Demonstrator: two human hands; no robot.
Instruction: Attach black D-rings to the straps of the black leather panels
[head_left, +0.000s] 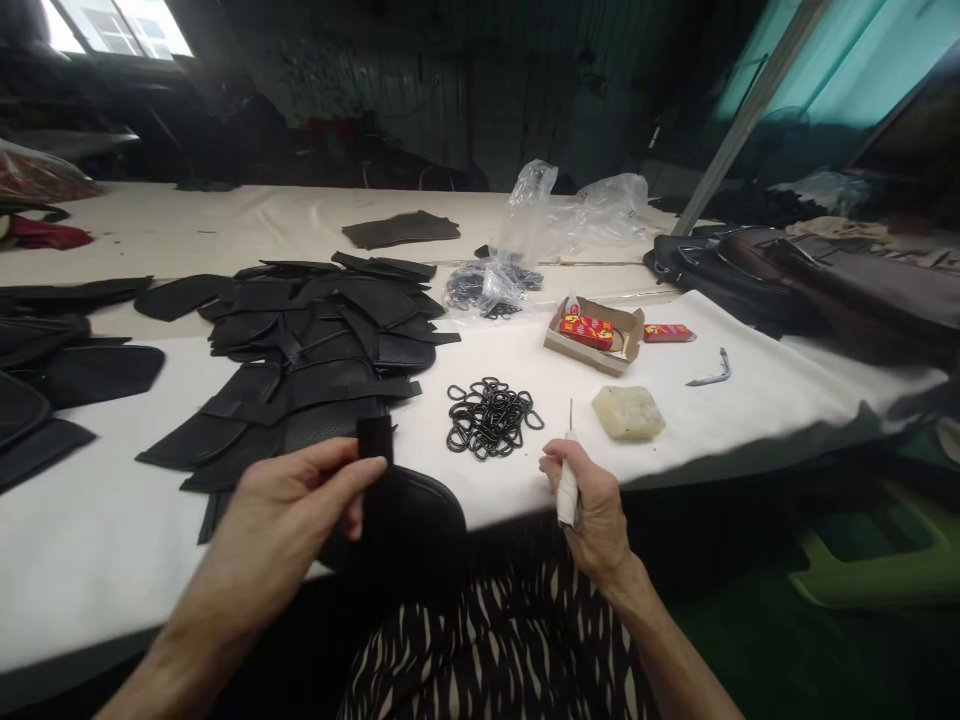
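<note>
Between the thumb and fingers of my left hand (296, 500) is the strap of a black leather piece (427, 525). The rounded body of that piece hangs over the table's front edge, above my lap. My right hand (600, 515) is closed around an awl (568, 490) with a white wrapped handle, its thin metal tip pointing up and away from me. A heap of black metal D-rings (491, 418) lies on the white cloth between and beyond my hands. Just past the awl sits a yellowish wax-like block (628, 412).
Stacked black leather pieces (322, 330) cover the table at left. A small cardboard box (592, 350) holds red packets; another red packet (667, 333) lies beside it. Further right are a bent tool (712, 370) and dark bags (780, 270). Clear plastic bags (525, 220) stand behind.
</note>
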